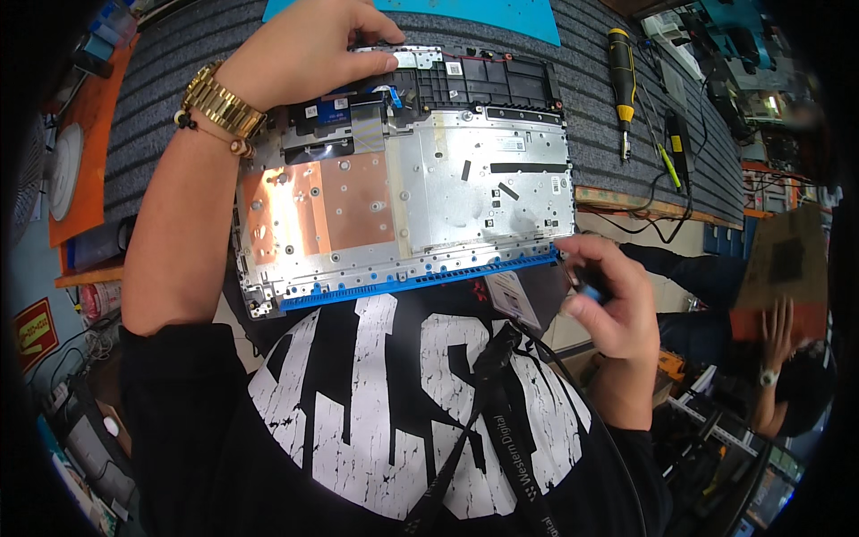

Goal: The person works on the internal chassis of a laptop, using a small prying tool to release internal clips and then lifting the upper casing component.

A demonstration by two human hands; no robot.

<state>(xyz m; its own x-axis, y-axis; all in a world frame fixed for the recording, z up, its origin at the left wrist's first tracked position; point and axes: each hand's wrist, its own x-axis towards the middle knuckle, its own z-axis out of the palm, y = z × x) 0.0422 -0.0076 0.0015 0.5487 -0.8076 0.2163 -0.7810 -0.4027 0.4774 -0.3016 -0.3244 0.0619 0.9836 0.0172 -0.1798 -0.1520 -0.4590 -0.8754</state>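
Observation:
A laptop's top case (483,197) with its inner side up lies tilted in front of me, its near edge over my lap. It has a silver metal plate, a copper-coloured sheet (358,197), a black plastic frame along the far side and a blue strip (420,280) along the near edge. My left hand (335,45) grips the far edge, thumb on top, beside the touchpad board. At the near right corner is my right hand (613,295), its index fingertip at the corner. Its fingers curl round a small dark, bluish thing that is too blurred to name.
A yellow and black screwdriver (621,89) and a thin yellow-green tool (669,167) lie on the grey ribbed mat (179,89) at the right. A blue mat (501,18) is at the back. To the right, another person's hand (777,331) touches a cardboard box (787,259).

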